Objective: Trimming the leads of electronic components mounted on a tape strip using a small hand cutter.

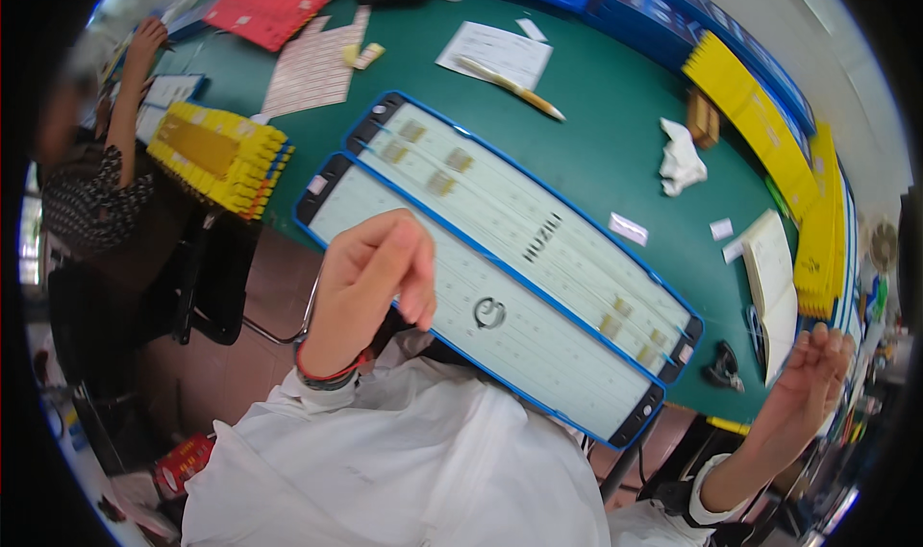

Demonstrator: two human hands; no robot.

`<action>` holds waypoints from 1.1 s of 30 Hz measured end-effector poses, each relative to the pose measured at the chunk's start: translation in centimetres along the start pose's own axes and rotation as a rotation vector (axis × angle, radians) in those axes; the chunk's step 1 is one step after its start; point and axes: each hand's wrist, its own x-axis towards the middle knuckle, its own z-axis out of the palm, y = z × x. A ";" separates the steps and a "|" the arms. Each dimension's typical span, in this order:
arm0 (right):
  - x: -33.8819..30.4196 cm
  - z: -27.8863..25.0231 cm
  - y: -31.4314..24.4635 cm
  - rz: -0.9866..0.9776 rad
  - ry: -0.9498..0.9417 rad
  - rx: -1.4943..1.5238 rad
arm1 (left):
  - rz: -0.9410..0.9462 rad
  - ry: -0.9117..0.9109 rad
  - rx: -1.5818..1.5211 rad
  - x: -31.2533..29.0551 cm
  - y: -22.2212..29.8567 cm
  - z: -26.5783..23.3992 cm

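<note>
A long, narrow case [538, 235] lies opened flat at the table's near edge, with two pale panels, blue rims and black end pieces. Small tan bundles [440, 182] sit in pairs near both ends of its far panel, and thin lines run along the panel. Above the near panel hovers my left hand [370, 283], thumb and fingers pinched together. Out at the right, past the case's end, my right hand [803, 388] is raised with its fingertips drawn together. Whatever either pinch holds, if anything, is too fine to see.
Yellow cards [755, 124] and an open notebook [769, 278] line the right side. A crumpled tissue [681, 158], a small black object [723, 364], paper with a pen [510, 87] lie beyond the case. At left, a co-worker [106, 172] sits beside stacked yellow cards [216, 158].
</note>
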 end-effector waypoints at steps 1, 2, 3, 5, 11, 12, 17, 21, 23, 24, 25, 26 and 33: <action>0.9 0.3 1.2 0.101 0.001 -0.040 | 0.029 0.033 0.102 0.1 -0.5 -0.5; 1.7 0.8 2.4 0.201 0.000 -0.085 | 0.044 0.064 0.112 0.2 -0.8 -0.5; 2.4 1.9 3.2 0.263 0.029 -0.167 | 0.114 0.092 0.244 0.3 -1.1 -0.2; 4.3 1.4 4.4 0.356 -0.171 -0.389 | 0.184 0.132 0.373 0.7 -1.2 0.1; 2.2 9.3 4.4 -0.051 -0.526 -1.126 | -0.138 -0.046 0.266 1.1 -1.7 1.0; 1.1 10.8 3.4 -0.003 -0.626 -0.907 | -0.149 -0.061 0.245 1.3 -1.6 1.3; -1.6 16.8 3.7 0.190 -0.937 -0.683 | -0.300 -0.217 0.119 1.6 -1.9 1.4; -1.0 16.5 5.4 0.163 -0.980 -0.636 | -0.294 -0.269 0.092 1.6 -2.0 1.2; -0.7 16.5 5.6 0.110 -0.966 -0.621 | -0.241 -0.285 0.133 1.5 -1.7 0.9; -0.5 16.6 5.5 0.148 -0.933 -0.613 | -0.239 -0.281 0.127 1.6 -1.7 0.5; -0.4 16.6 5.5 0.185 -0.899 -0.606 | -0.205 -0.269 0.093 1.6 -1.6 0.1; -0.3 16.5 5.5 0.185 -0.905 -0.608 | -0.170 -0.258 0.060 1.7 -1.6 -0.1; -0.3 17.2 5.0 0.245 -0.862 -0.554 | -0.046 -0.192 0.173 1.2 -0.8 1.0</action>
